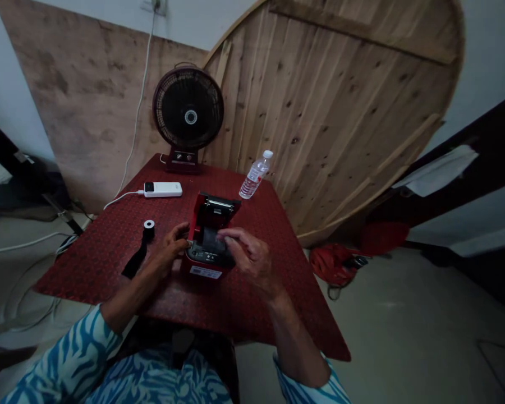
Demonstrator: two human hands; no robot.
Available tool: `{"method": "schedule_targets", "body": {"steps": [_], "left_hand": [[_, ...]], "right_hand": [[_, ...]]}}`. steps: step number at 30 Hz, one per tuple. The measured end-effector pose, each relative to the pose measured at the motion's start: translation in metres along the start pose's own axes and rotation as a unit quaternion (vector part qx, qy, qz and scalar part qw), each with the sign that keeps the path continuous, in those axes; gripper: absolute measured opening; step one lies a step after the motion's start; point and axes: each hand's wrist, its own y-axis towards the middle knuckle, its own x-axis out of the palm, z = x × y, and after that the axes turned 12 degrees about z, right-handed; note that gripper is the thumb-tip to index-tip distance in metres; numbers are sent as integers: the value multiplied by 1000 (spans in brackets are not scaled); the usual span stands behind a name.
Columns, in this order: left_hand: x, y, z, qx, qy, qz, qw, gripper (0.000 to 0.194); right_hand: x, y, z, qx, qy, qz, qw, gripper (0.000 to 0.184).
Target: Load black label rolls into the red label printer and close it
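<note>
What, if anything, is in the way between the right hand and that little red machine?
Nothing visible: the right hand is already at the red machine's open top. The raised lid stands at the far side, and the bottle is beyond the machine, so neither blocks it.

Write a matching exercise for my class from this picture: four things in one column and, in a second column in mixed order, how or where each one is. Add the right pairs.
Column one
1. Fan
2. Bottle
3. Small roll
4. Boxy device

Column two
A. Clear, with a white cap
B. Between the left hand and the right hand, lid raised
C. Round-faced, with knobs low down
D. With a black strip trailing from it

Right pairs: 1-C, 2-A, 3-D, 4-B
</note>
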Motion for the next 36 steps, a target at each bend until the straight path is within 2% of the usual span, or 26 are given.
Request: {"method": "schedule_targets", "body": {"steps": [3,6,9,11,14,18,21,23,26,28,32,36], "left_hand": [[0,1,0,-6,-18,17,1000,66],[3,1,1,-9,-32,19,999,67],[5,-1,4,-3,-43,-3,999,65],[7,-2,6,3,-49,-6,999,64],[8,-6,9,0,-52,-2,999,63],[9,-10,12,-6,-48,6,999,62],[9,-10,11,-12,-47,14,999,63],[9,-10,10,-13,-43,18,999,63],[8,-10,10,-19,-41,14,999,63],[8,-10,9,-16,-41,8,999,62],[8,-11,9,-5,-40,2,999,61],[8,-11,10,-21,-32,16,999,64]], "right_hand": [[22,12,-3,-92,-35,-110,989,23],[36,24,10,-138,-159,-185,960,22],[35,30,22,-157,-326,-213,908,22],[30,30,23,-180,-402,-215,872,23],[28,26,17,-188,-461,-196,845,24],[34,25,11,-119,-484,-199,844,27],[36,29,15,-54,-493,-251,831,27],[36,33,20,-25,-472,-281,835,23],[37,36,29,-12,-421,-277,864,21],[40,38,34,-17,-404,-278,871,21],[48,49,43,-17,-398,-326,857,17],[57,58,50,-14,-407,-341,847,23]]}}
